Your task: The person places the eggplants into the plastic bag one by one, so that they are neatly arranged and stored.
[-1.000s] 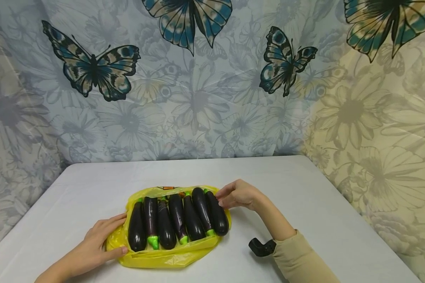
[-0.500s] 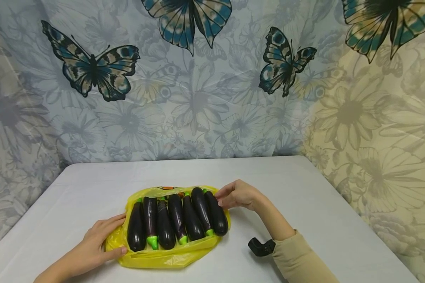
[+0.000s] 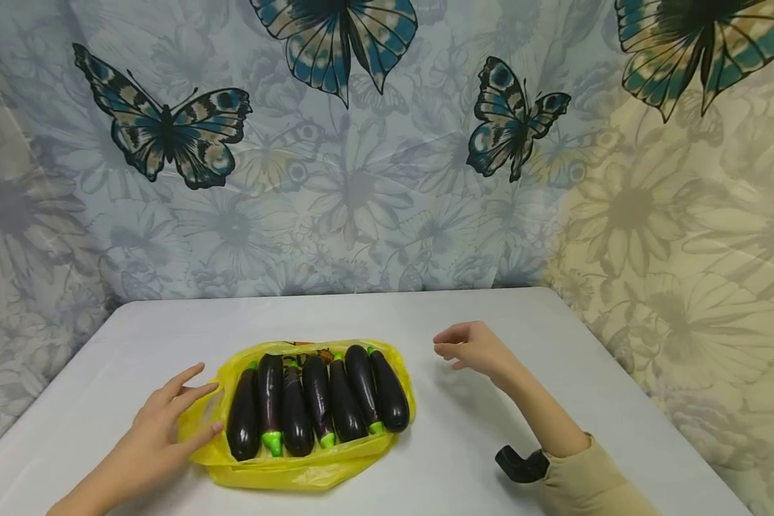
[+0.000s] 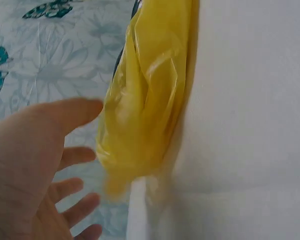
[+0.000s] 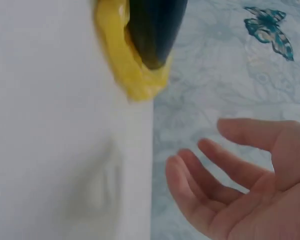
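Observation:
Several dark eggplants [image 3: 316, 401] lie side by side in a row on a yellow plastic bag [image 3: 309, 476], some with a green cap toward me. At the bag's left end is my left hand [image 3: 158, 426], fingers spread and thumb close to the plastic; whether it touches is hard to tell. The left wrist view shows the bag's crumpled end [image 4: 145, 95] by the thumb. Off to the right, my right hand [image 3: 480, 352] is raised above the table, apart from the bag and holding nothing, its fingers loosely bent in the right wrist view.
A white-covered table [image 3: 490, 304] bears the bag. Behind it hangs a floral cloth [image 3: 361, 244] with large butterflies. A black curved object [image 3: 521, 464] sits at my right wrist by the beige sleeve [image 3: 593, 480].
My right hand has let go of the rightmost eggplant and moved right, off the bag. The left hand's fingers have lifted and drawn slightly left. The eggplants keep their row.

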The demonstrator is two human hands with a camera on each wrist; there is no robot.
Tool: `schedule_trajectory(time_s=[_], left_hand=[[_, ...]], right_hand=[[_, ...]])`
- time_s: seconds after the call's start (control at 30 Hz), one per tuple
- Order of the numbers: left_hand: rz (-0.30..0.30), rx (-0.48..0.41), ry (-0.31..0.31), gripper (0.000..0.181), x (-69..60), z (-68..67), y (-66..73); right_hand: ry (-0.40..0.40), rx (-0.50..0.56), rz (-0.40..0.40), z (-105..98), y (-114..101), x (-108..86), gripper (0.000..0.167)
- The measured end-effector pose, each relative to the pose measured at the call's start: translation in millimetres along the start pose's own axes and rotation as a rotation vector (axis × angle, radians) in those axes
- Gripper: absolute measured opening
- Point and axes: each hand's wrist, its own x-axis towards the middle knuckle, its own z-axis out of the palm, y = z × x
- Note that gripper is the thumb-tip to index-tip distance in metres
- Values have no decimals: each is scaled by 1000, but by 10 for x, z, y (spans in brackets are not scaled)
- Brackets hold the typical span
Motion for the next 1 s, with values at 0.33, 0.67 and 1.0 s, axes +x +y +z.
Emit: schedule_trajectory(time_s=[0.33,0.67,1.0], left_hand=[[35,86,120,52,29,5,307],[64,154,189,53,261,-18,682],[3,304,274,66,507,-52,647]], right_hand=[[222,-273,-147,-199,87,-323,39],[568,-463,-441,-21,133,-431,52],[754,-676,-524,-52,173,-380,65]])
